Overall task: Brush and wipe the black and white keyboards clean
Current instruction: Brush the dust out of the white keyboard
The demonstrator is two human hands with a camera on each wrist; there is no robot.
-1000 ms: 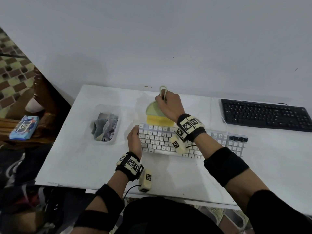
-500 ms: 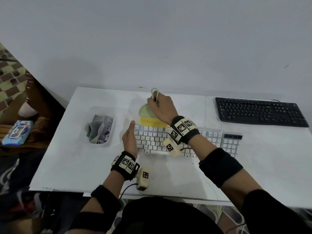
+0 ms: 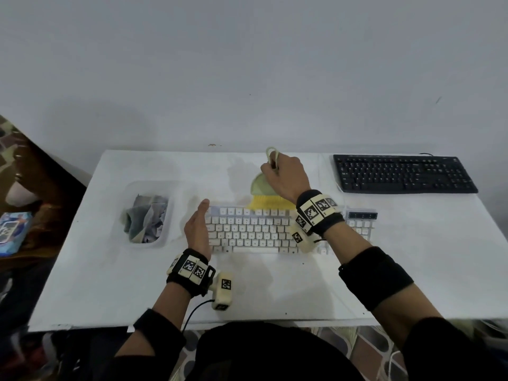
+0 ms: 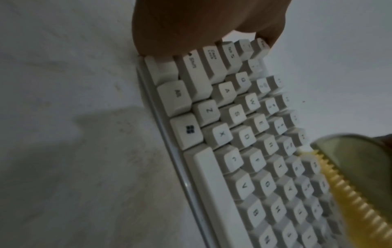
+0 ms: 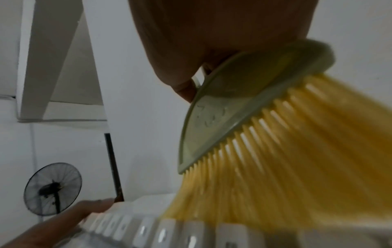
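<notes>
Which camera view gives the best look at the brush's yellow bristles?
The right wrist view: the yellow bristles fill the frame, fanned down onto the white keyboard. The head view shows only a small yellow strip below the right hand. The left wrist view catches just their blurred edge at the lower right.

1. Your white keyboard (image 4: 244,142) looks like matt plastic, its keycaps smooth and faintly off-white.
2. The brush (image 5: 222,117) in your right hand (image 3: 286,177) has a smooth, pale green plastic back with a slight sheen; its yellow bristles (image 5: 286,159) look like fine, stiff plastic strands.
3. The black keyboard (image 3: 404,174) reads as matt black plastic.
4. Your table (image 3: 412,257) has a smooth, matt white top with faint smudges.
5. The tub (image 3: 165,215) looks like translucent plastic, holding crumpled grey cloth (image 3: 145,218).
</notes>
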